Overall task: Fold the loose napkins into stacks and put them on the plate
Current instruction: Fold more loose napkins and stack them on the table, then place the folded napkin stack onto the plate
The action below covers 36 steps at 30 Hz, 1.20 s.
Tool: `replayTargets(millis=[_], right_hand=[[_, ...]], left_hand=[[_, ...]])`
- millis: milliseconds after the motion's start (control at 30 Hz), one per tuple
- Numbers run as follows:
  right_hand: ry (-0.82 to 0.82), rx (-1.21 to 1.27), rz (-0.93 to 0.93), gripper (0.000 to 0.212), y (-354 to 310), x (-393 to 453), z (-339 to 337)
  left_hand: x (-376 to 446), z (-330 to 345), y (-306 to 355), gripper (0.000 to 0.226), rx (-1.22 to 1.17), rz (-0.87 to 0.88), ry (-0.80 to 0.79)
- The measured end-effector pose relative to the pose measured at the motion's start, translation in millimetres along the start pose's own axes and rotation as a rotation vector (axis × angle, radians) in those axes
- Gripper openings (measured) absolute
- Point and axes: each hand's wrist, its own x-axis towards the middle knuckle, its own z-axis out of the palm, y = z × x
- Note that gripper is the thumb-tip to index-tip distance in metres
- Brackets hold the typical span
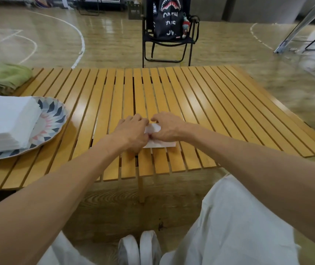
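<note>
white napkin [159,144]: lay flat on the slatted table [200,104], near its front edge, mostly hidden under both hands; only a pale strip showed below and between them.
left hand [132,133]: rested on the napkin's left part, knuckles up, fingers curled down; thumb seemed to pinch the paper at the middle.
right hand [167,129]: sat just beside the left, touching it, fingers bent down on the napkin, thumb and forefinger nipping a raised bit of paper.
plate [54,119]: stood well apart to the left, patterned rim showing, with a tall stack [5,123] of folded white napkins on its left half.
green cloth [3,77]: lay at the far left corner.
step, as judged: mid-fold, creasing one napkin.
handling, as judged: thin, light and limp paper; easily torn or blown, and it could sag into the slat gaps.
where to hold, as judged: pinch at corners or along the folded edge, then press flat with spread fingers.
</note>
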Motion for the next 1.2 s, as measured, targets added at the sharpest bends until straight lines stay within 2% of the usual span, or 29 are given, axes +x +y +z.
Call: replayTargets(millis=[100,233,567,667,800,867,933,1000,1100,1200], right_hand=[[-0.138,0.004,0.042,0.058,-1,2,-11],[-0.191,-0.017,0.051,0.041,-2,2,-16],[-0.285,-0.007,0.001,0.06,-5,-6,-27],[-0.291,0.001,-0.024,0.055,-5,-9,-32],[-0.248,0.041,-0.058,0.055,-4,-15,-40],[-0.205,0.081,-0.085,0.051,-5,-17,-43],[-0.156,0.158,-0.097,0.044,-5,-18,-46],[-0.107,0.323,-0.084,0.036,-6,-19,-48],[-0.043,0.698,-0.037,0.028,-8,-14,-50],[0.021,1.06,0.029,0.032,-20,-6,-47]], left_hand=[[1,-14,6,0.05,0.045,-0.005,-0.095],[3,-23,10,0.047,0.008,-0.008,-0.179],[1,-25,9,0.047,-0.087,0.005,-0.206],[-1,-25,8,0.048,-0.114,-0.004,-0.207],[-4,-29,5,0.061,-0.136,0.006,-0.2],[-7,-33,4,0.053,-0.136,0.02,-0.174],[-12,-39,0,0.022,-0.221,0.021,-0.17],[-19,-45,-5,0.008,-0.351,0.01,-0.166],[-31,-57,-18,0.016,-0.49,-0.024,-0.112],[-45,-68,-39,0.022,-0.682,-0.127,-0.027]])
